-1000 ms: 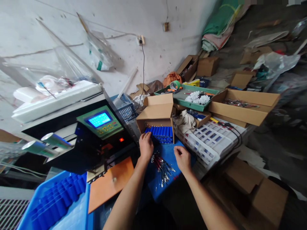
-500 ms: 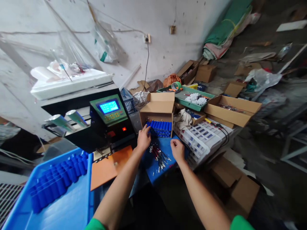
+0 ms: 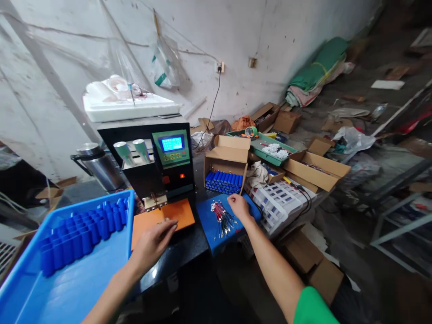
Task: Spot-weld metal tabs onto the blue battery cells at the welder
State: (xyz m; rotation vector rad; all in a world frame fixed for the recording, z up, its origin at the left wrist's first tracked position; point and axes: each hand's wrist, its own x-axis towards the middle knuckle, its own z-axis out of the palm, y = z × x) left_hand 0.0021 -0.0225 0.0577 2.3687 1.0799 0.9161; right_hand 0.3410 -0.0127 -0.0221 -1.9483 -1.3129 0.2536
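Note:
My left hand (image 3: 153, 243) reaches forward over the table's front edge. Its fingers are stretched out, with the tips on the front of the orange plate (image 3: 178, 212) under the black welding machine (image 3: 172, 148). I see nothing in it. My right hand (image 3: 238, 204) rests on the blue pad (image 3: 205, 220) with fingers curled, right beside a bundle of red and black wires (image 3: 221, 217). What its fingers hold is hidden. Behind the pad stands an open cardboard box (image 3: 229, 155) with stacked blue cells (image 3: 224, 180).
A large blue tray (image 3: 67, 283) with rows of blue cells (image 3: 81, 231) sits at the left. A steel kettle (image 3: 97, 166) stands behind it. To the right are a white rack (image 3: 280, 200), a green tray (image 3: 259, 147) and a wide cardboard box (image 3: 317, 164). Cartons litter the floor.
My left hand has left the box of blue cells and swung back left to the orange plate. My right hand stays by the wires. The view has pulled back and turned left.

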